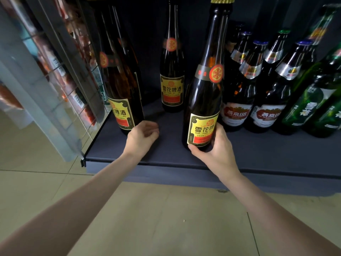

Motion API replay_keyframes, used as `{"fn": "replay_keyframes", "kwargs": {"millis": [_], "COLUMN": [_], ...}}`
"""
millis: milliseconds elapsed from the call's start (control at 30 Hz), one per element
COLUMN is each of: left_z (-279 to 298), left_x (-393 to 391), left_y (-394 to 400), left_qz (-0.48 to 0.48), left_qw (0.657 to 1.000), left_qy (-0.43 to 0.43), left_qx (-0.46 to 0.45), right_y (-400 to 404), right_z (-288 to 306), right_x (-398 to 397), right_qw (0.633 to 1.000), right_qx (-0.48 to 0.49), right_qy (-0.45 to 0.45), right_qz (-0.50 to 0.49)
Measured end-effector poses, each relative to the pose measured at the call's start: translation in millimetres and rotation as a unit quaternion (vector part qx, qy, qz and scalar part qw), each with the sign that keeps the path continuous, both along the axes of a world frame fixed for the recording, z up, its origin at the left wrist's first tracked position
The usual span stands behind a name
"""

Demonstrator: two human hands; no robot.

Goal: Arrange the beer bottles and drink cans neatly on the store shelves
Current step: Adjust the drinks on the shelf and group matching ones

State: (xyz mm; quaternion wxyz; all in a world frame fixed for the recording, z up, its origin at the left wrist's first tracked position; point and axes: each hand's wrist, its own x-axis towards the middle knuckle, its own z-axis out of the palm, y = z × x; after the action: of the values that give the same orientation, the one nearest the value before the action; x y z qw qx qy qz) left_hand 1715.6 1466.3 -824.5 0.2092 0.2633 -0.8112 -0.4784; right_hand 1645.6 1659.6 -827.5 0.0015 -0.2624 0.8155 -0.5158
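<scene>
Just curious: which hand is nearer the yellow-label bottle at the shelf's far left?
Left hand, just beside that bottle's base. Right hand grips another bottle farther right.

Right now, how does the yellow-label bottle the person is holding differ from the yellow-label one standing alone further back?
The held bottle stands near the shelf's front edge, with the right hand curled round its base; the back bottle stands deeper on the shelf, touched by no hand. The held bottle's label is turned partly away to the right; the back bottle's label faces the camera squarely. Both are dark glass, upright, with the same yellow label and red neck emblem.
</scene>
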Motion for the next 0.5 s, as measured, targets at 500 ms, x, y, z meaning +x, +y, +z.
{"fn": "replay_keyframes", "kwargs": {"millis": [500], "left_z": [4], "left_x": [24], "left_y": [-33], "left_qz": [0.165], "left_qw": [0.986], "left_qy": [-0.001], "left_qx": [-0.034], "right_y": [-112], "right_z": [10], "right_x": [14], "right_qw": [0.989], "right_qx": [-0.023], "right_qy": [-0.025], "right_qz": [-0.146]}}
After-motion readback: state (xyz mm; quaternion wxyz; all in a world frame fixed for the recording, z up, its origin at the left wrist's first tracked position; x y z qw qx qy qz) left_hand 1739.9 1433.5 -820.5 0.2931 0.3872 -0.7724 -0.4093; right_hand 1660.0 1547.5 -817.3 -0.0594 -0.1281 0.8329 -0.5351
